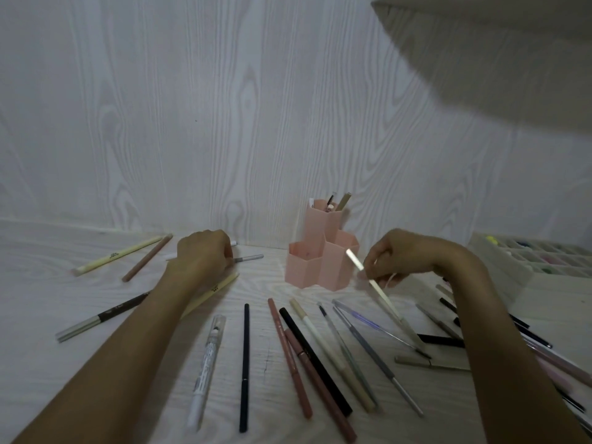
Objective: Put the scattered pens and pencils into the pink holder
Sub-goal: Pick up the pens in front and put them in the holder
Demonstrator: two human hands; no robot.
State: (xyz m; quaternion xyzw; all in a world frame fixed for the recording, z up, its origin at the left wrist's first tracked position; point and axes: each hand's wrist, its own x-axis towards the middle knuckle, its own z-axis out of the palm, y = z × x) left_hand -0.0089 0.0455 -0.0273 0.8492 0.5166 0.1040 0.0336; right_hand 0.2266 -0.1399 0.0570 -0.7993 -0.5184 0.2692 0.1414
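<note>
— Pink holder (322, 259): where is it?
— At the table's (262, 363) back by the wall, a few pens already in its rear cell.
— The hands?
— Right hand (397, 254) pinches a pale pen (381, 296) just beside the holder. Left hand (201, 256) curls over a grey pen (248, 258).
— Around them?
— Loose pens fan out in front; a compartment tray (525, 261) sits far right.

The counter (96, 363) under my arms looks like pale wood-grain laminate, matt, and the wall (160, 123) behind carries the same whitish grain. The pink holder (307, 267) looks like smooth matt plastic. The pen (378, 290) in my right hand (397, 254) has a glossy, silvery sheen. The clear marker (208, 357) shows shiny see-through plastic, and the black pen (245, 366) beside it looks dull.
</note>
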